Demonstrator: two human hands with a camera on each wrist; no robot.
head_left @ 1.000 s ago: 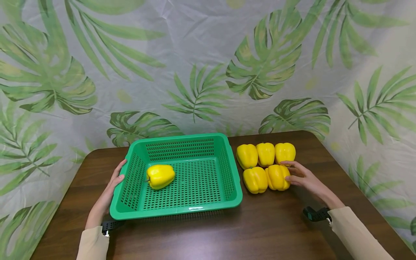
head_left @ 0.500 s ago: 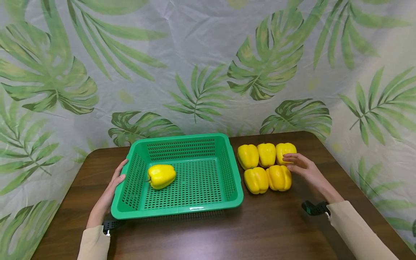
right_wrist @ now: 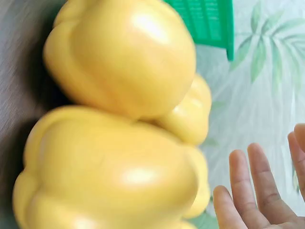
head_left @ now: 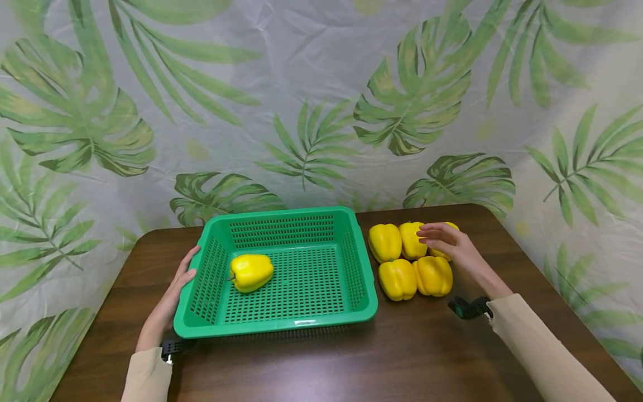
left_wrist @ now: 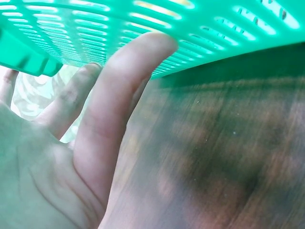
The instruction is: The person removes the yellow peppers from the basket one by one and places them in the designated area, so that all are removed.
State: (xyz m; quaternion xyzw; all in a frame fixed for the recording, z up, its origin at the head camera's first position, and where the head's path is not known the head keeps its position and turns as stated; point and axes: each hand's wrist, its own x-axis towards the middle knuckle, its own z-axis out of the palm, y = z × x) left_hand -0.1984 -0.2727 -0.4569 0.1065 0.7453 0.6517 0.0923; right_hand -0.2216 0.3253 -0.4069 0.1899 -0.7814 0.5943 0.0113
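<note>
A green slotted plastic basket [head_left: 281, 328] stands left of centre in the head view, with one yellow bell pepper [head_left: 252, 272] lying on its side in it. My left hand [head_left: 173, 290] rests against the basket's left side; the left wrist view shows its thumb [left_wrist: 119, 86] extended along the slotted outer wall. Several yellow bell peppers [head_left: 397, 280] sit in two rows right of the basket. Over the back row hovers my right hand [head_left: 454, 245], holding nothing, partly covering the back right pepper [head_left: 451, 225]. In the right wrist view its fingers [right_wrist: 244, 186] are apart from the peppers.
Dark brown wooden table [head_left: 321, 368] underneath, its front part bare. A leaf-patterned cloth [head_left: 311, 84] hangs right behind the table's back edge. Black straps [head_left: 469, 307] with small devices are on both wrists.
My right hand has moved from the front right pepper up, back and to the left over the back row. The left hand stays at the basket, and the peppers have not moved.
</note>
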